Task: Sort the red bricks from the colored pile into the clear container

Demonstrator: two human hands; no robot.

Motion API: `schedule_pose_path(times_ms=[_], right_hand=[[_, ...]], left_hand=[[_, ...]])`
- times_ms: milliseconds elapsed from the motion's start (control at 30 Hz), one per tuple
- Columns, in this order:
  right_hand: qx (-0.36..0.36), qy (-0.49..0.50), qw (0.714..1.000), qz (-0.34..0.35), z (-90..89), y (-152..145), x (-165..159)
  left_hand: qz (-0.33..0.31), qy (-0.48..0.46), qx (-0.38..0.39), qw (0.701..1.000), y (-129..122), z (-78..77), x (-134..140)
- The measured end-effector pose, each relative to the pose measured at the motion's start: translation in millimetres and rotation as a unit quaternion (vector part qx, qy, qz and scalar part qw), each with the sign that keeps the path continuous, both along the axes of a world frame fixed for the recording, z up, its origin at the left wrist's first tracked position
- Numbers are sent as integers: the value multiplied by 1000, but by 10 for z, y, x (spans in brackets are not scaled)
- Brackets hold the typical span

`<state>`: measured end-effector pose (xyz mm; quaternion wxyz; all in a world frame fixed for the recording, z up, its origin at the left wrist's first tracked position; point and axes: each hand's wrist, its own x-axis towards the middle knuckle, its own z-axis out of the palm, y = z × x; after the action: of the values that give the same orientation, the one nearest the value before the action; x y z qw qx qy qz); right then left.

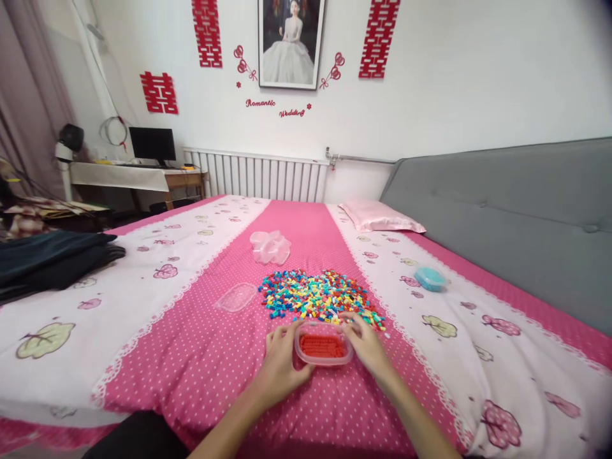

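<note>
A small clear plastic container (323, 361) with red pieces (321, 346) packed in rows stands on the pink bedspread in front of me. My left hand (283, 357) is wrapped round its left side, thumb at the near edge. At its right rim is my right hand (364, 344), fingers bent near the far right corner; whether they pinch a small piece is too small to make out. Just beyond the container spreads a pile of small multicoloured pieces (315, 293) in blue, red, yellow, green and white.
A clear lid (236, 298) lies left of the pile, and several clear empty containers (270, 247) are heaped behind it. A closed container with turquoise contents (430, 278) sits to the right. Dark folded clothes (57, 261) lie at far left, a pink pillow (380, 217) at the back right.
</note>
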<state>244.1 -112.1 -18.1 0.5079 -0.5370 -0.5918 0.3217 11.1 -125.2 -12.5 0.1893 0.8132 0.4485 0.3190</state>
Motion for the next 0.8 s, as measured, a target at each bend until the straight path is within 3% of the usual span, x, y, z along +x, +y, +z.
schedule_pose_path(times_ms=[167, 300, 400, 500, 633, 800], right_hand=[[12, 9, 1000, -8, -33, 9, -145], [10, 10, 1000, -19, -38, 27, -170], [5, 6, 1000, -16, -23, 37, -174], [2, 1, 1000, -8, 3, 32, -184], [1, -6, 1000, -2, 31, 5, -185], [2, -20, 1000, -1, 60, -19, -177]], left_hand=[[-6, 18, -21, 1000, 30, 52, -135], [-17, 38, -46, 998, 94, 189, -427], [-23, 50, -66, 996, 300, 319, -728], [37, 77, -65, 994, 628, 383, -934], [135, 133, -34, 981, 987, 323, -946], [153, 211, -33, 965, 1098, 227, -792]])
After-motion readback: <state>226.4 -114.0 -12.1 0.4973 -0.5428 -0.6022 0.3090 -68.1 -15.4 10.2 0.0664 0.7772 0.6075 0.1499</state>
